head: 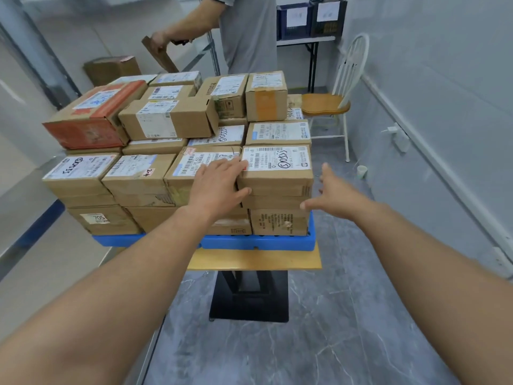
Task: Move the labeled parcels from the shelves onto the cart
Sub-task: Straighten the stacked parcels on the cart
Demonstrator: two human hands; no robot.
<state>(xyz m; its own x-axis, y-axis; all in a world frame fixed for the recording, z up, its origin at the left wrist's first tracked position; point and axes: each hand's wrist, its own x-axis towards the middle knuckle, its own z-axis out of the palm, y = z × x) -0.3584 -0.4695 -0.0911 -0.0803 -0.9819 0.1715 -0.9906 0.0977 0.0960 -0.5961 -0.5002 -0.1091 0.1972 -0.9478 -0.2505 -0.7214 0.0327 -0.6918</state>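
Several labeled cardboard parcels are stacked in layers on a blue cart platform point(258, 242). At the near right corner sits a brown parcel point(277, 173) with a white label marked in black pen. My left hand point(219, 182) lies flat on the parcel beside it, fingers spread, fingertips touching the corner parcel's left top edge. My right hand point(337, 193) hovers just off the corner parcel's right side, fingers apart, holding nothing. An orange-red box point(91, 120) tops the stack at the left.
A wooden tabletop point(255, 259) on a black pedestal point(249, 298) sits under the cart's near edge. Another person point(244, 31) stands behind the stack handling cardboard. A white chair point(333, 104) with a wooden seat stands at right, a white cup point(361, 171) on the floor.
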